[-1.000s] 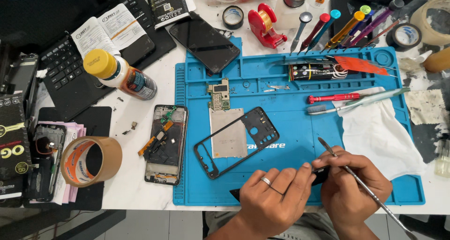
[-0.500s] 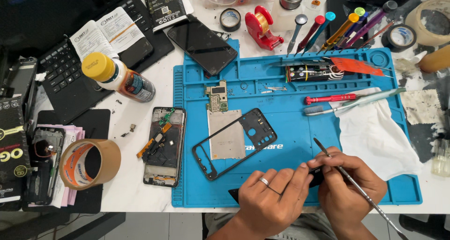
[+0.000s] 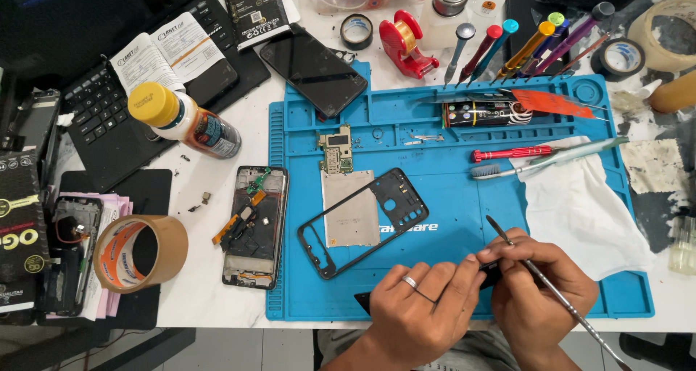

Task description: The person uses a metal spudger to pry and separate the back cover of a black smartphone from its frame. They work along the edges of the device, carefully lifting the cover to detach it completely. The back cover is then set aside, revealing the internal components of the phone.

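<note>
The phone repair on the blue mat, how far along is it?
Done: the phone is apart, with its black frame, circuit board and opened body laid out separately. In hand: the left hand steadies a small dark part at the blue mat's front edge, and the right hand holds a thin metal tool. Left: nothing is reassembled yet.

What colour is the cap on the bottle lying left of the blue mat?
Yellow. The bottle's cap shows clearly in the head view, the only view here.
</note>
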